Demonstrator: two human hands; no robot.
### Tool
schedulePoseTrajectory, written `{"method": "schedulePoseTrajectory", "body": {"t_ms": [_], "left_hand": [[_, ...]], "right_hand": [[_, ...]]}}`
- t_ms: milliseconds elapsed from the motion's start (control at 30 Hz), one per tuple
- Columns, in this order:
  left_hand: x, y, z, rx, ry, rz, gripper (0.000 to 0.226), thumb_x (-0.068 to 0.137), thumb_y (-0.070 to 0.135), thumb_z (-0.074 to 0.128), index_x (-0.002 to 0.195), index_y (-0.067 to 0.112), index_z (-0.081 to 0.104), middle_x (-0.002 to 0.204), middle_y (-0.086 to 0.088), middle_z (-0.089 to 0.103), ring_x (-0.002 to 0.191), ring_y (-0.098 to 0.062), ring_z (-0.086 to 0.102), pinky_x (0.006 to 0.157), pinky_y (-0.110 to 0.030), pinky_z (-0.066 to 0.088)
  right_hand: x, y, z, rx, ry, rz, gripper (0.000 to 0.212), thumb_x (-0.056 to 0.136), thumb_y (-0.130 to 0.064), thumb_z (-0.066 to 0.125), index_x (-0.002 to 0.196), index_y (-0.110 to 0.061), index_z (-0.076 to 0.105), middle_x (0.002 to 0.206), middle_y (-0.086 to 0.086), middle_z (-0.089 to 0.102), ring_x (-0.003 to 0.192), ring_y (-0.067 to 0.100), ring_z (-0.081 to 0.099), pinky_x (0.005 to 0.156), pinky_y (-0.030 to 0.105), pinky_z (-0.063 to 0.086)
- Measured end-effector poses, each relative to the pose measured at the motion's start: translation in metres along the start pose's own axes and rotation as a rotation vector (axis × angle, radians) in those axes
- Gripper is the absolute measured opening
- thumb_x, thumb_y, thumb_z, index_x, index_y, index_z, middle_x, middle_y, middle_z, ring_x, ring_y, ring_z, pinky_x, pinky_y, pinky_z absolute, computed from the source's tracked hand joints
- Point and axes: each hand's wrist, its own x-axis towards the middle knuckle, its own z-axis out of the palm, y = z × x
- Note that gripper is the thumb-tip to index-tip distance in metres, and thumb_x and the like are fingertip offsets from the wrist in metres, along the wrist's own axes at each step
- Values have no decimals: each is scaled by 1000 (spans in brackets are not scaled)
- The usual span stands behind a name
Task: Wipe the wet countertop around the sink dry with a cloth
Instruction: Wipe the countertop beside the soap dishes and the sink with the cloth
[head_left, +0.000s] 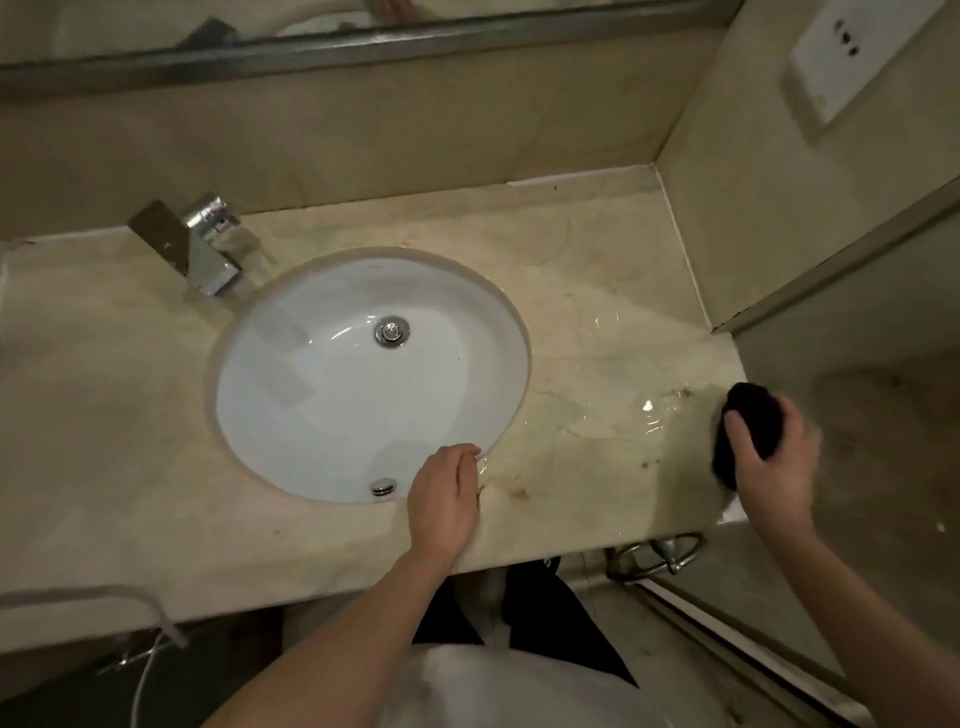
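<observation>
Black and bunched, the cloth sits at the far right edge of the countertop, gripped by the right hand with fingers curled over it. Wet sheen spreads across the marble between cloth and sink. The white basin holds only its drain plug. The left hand rests flat, fingers relaxed, on the front rim just beside the basin. A chrome faucet stands at back left.
</observation>
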Motion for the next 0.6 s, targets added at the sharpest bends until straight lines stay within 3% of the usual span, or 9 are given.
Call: {"method": "schedulePoseTrajectory", "body": {"t_ms": [133,367,600], "left_hand": [[-7,-7,7,75,111,119,39,101,26,29,103,15,67,95,6,65,89,-12,53,81,-24,37],[-4,-10,13,80,132,94,33,99,21,32,97,15,64,91,7,61,86,-13,50,81,-22,35],[-2,-12,13,83,137,101,31,101,18,34,98,14,64,91,5,62,84,-17,52,81,-28,40]], "right_hand": [[7,29,32,-286,17,-185,56,95,-36,64,145,-23,43,144,14,40,126,38,48,100,50,45],[-50,23,100,-177,-21,-322,56,94,-25,65,145,-13,43,140,20,42,128,36,42,108,50,42],[-85,-48,178,-122,-111,-401,54,96,-25,64,145,-17,43,140,18,44,127,34,45,107,47,43]]}}
